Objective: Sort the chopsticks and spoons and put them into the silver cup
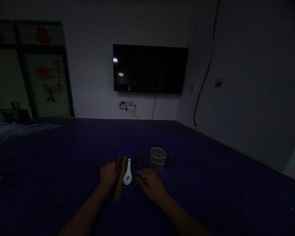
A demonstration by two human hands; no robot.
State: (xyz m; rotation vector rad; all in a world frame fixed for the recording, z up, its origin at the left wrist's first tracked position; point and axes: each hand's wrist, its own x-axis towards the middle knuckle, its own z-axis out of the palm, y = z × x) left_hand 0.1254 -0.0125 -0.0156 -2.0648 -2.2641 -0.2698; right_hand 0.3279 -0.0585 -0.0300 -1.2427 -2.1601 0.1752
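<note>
My left hand [109,175] is closed around wooden chopsticks [118,161], whose ends show above and below the fist. Right beside it, several more chopsticks [120,183] lie in a bundle. A white spoon [128,177] with a blue mark in its bowl lies next to them, its handle pointing away from me. To its right is a dark metal spoon [135,170], close to the fingertips of my right hand [152,183]. That hand bends over a thin metal utensil [141,162], thumb and forefinger on either side; the grip is partly hidden. Behind it stands a silvery, open cylindrical holder [158,160].
The dark purple surface [211,183] reaches back to the walls. A black television [149,68] hangs above sockets and cables [127,105]. One long black cable [205,78] runs down the right wall. Crumpled clear plastic [27,131] lies at left. The room is dim.
</note>
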